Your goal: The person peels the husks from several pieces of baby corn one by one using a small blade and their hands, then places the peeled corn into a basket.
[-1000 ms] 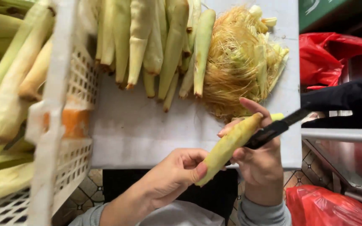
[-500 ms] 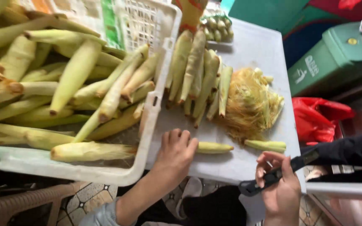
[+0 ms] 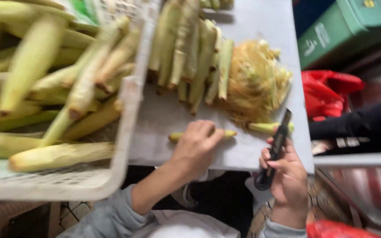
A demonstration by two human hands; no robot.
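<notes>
Here the left hand (image 3: 197,143) presses down on a peeled baby corn cob (image 3: 199,135) lying flat on the grey worktop (image 3: 261,70), its fingers closed over the cob's middle so that only the two ends show. The right hand (image 3: 287,174) is clenched around the dark handle of a knife (image 3: 275,150), held just right of the cob, blade pointing up and away from the body.

To do this step well, the person would probably want the cob set down or picked up squarely, with the blade kept turned away from the left fingers, since the two hands are near one another.

Beyond the cob, a row of trimmed cobs (image 3: 190,57) lies side by side on the worktop, and to the cob's upper right sits a heap of husk and silk (image 3: 254,83) with a short cut stub (image 3: 265,128) at its foot. Left of the cob stands a white plastic crate (image 3: 128,114) filled with unhusked ears.

Farther right of the cob are a red plastic bag (image 3: 331,90), a green bin (image 3: 349,26) and a dark sleeve (image 3: 362,121) of someone else. The view is motion-blurred.
</notes>
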